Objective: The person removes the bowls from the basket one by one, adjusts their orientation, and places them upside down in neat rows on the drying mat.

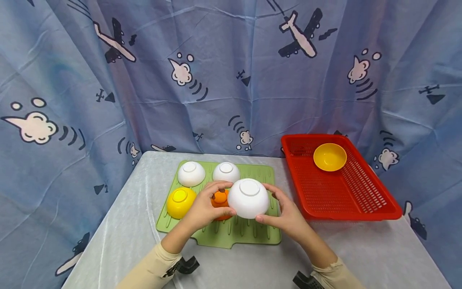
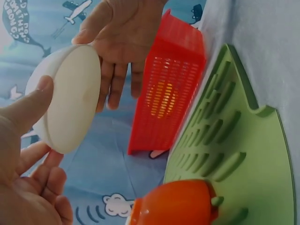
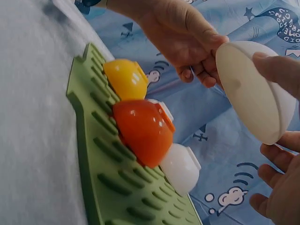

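Above a green ridged drying mat, a white bowl is held upside down, base upward, between both hands. My left hand pinches its left side between thumb and fingers. On the opposite side, my right hand pinches the bowl the same way. The left wrist view shows the bowl's pale inside and the thumb on its rim. Partly hidden behind the left hand, an orange bowl stands upside down on the mat. A yellow bowl sits inverted to its left.
Two white bowls, one at the back left and one at the back middle, stand inverted on the mat. To the right is a red basket with a yellow bowl inside. A patterned blue curtain hangs behind the table.
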Tool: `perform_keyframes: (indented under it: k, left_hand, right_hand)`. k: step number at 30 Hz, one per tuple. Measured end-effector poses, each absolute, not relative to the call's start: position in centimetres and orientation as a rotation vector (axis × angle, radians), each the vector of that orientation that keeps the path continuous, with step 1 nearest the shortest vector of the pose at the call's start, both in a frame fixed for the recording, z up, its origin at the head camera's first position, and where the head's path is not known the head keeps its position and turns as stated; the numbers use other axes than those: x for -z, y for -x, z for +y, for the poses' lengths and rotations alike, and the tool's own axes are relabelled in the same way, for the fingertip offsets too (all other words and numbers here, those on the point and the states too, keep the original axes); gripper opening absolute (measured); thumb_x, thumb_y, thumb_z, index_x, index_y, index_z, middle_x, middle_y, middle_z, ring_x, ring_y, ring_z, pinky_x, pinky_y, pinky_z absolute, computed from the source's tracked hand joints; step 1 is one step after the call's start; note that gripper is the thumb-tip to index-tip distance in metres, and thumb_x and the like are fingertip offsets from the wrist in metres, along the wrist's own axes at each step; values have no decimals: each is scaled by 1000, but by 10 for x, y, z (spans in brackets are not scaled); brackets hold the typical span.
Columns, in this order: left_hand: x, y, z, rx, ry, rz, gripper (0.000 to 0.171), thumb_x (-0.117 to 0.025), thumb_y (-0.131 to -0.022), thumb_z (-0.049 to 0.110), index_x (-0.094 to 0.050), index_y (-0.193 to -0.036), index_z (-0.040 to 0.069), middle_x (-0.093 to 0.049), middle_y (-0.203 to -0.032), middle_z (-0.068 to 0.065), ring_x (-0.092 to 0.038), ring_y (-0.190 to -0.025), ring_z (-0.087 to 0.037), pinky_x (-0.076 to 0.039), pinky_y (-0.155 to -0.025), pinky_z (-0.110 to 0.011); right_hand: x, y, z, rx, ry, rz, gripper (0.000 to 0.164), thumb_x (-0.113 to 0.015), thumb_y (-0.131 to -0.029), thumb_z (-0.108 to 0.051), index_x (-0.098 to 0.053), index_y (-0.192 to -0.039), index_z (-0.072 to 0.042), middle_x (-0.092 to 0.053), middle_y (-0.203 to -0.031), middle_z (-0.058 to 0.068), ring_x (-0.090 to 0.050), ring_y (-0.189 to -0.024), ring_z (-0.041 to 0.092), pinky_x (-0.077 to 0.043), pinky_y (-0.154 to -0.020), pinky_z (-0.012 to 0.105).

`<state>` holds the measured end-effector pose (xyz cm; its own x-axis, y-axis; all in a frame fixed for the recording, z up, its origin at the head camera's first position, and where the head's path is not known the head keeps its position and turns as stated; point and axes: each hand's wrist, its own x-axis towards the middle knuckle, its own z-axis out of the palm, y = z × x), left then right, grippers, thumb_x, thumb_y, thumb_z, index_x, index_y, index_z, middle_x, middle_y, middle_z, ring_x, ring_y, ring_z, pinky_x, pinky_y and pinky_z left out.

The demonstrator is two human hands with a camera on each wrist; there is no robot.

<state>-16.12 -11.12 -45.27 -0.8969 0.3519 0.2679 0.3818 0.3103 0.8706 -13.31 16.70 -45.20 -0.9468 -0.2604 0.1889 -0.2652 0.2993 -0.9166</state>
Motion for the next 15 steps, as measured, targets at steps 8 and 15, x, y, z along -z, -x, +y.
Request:
perform_keyframes:
  k: [8, 15]
  left_hand:
    - [462, 168, -104, 1571, 707, -2618, 70, -94, -72, 35, -65, -136, 26, -60, -141, 11, -48, -132, -17, -43, -108, -51]
    - [433, 191, -95, 1420, 751, -2718, 70, -92, -76, 30, -62, -139, 20, -63, -138, 1, -56, -121, -29, -50, -100, -52]
  right_hand:
    - [461, 136, 173, -1589, -457, -2603, 90, -95, -72, -30, -50, -150, -23, -47, -151, 6, -38, -144, 34, -27, -110, 76]
    - [459, 150, 172, -1587, -329, -2610, 91, -92, -76, -30, -45, -153, -15, -44, -156, 13, -35, -146, 40, -26, -113, 72]
